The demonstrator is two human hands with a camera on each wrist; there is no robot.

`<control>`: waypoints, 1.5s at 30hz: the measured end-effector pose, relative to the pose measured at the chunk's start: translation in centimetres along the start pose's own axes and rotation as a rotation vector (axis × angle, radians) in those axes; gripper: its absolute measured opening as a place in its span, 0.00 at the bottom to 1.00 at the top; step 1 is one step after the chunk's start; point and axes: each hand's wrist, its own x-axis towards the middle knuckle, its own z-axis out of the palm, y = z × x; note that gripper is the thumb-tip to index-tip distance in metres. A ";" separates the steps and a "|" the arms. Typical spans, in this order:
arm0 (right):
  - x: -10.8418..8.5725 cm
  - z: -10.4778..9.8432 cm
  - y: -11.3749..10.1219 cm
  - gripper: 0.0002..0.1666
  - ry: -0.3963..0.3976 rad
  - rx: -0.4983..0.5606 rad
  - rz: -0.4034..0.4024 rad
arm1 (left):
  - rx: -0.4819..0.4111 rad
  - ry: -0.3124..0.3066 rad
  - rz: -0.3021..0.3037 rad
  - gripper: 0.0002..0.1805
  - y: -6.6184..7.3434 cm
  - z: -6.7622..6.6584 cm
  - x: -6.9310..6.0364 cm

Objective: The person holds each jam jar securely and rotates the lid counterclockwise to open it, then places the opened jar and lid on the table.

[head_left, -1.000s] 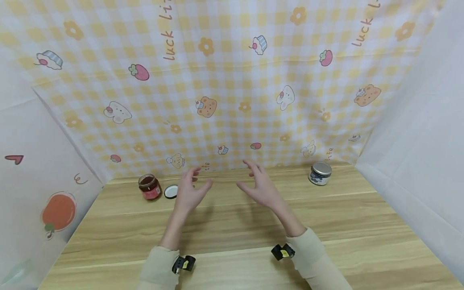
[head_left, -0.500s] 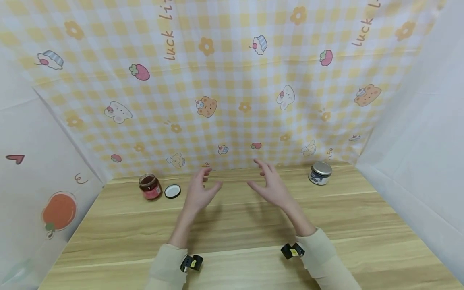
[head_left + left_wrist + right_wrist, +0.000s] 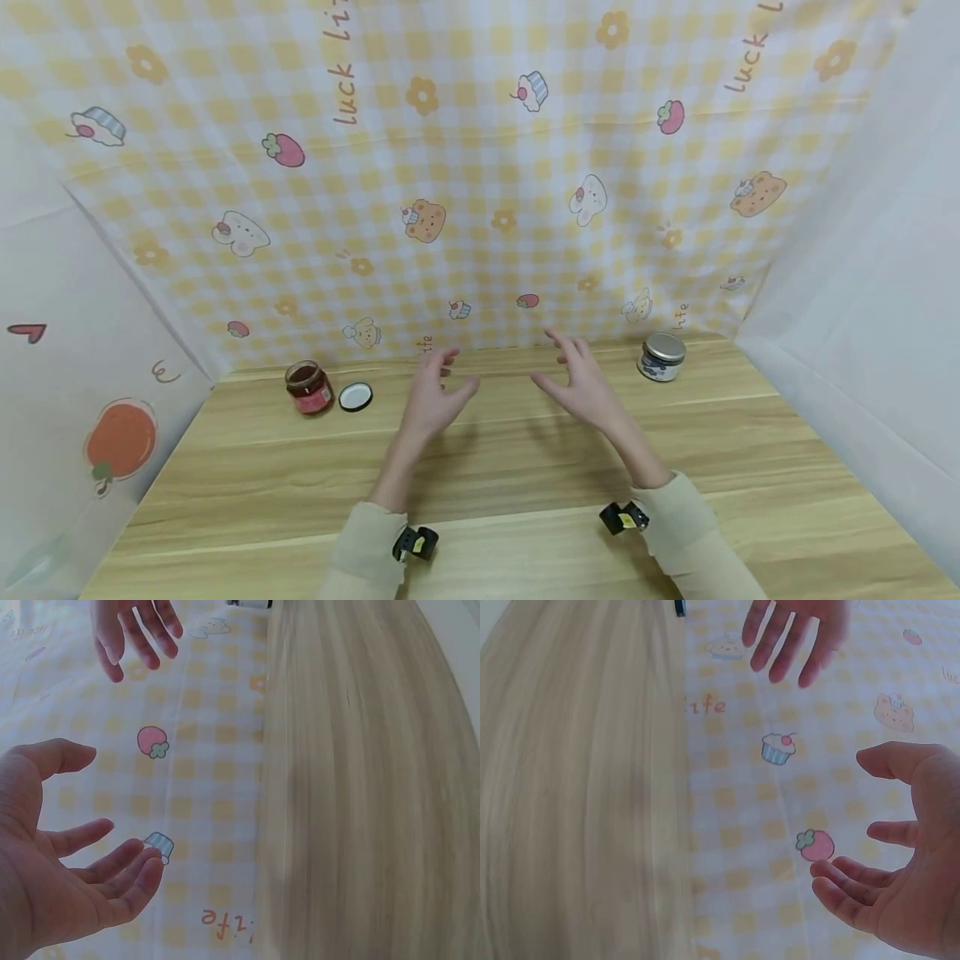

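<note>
My left hand (image 3: 435, 400) hovers over the middle of the table with nothing in it, its fingers loosely bent and the thumb apart. Facing it across a gap, my right hand (image 3: 585, 390) is also free, thumb and fingers spread. Left of my left hand lies a round lid (image 3: 356, 397), its white inside up. Beside the lid stands an uncovered glass jar (image 3: 309, 387) with dark red contents and a red label. A second jar (image 3: 662, 357), capped with a silver lid and wearing a pale label, stands right of my right hand. Neither hand touches anything.
The wooden table (image 3: 495, 542) runs back to a yellow checked cloth (image 3: 487, 183) hung behind it. White cloth walls close in the left (image 3: 67, 375) and right (image 3: 862, 333) sides. Each sleeve carries a small black camera near the wrist.
Both hands have drifted to the right together, keeping about the same gap. The lid, partly covered by the left hand a second ago, is now fully in sight. Jars and lid stay put.
</note>
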 end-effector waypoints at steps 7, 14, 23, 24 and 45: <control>-0.5 -0.6 0.8 0.44 0.002 -0.038 0.018 | -0.010 -0.023 -0.007 0.32 0.3 1.4 0.3; -0.9 -1.3 1.7 0.45 0.013 -0.062 0.050 | -0.040 -0.046 -0.004 0.32 0.8 2.7 0.4; -1.0 -2.3 2.8 0.44 0.032 -0.044 0.079 | -0.026 -0.098 -0.007 0.33 0.9 4.3 0.5; -1.0 -2.4 2.9 0.44 0.034 -0.042 0.081 | -0.028 -0.097 -0.002 0.33 0.9 4.4 0.5; -1.6 -5.5 5.7 0.42 0.083 -0.116 0.090 | -0.112 -0.143 -0.019 0.32 1.7 7.2 0.9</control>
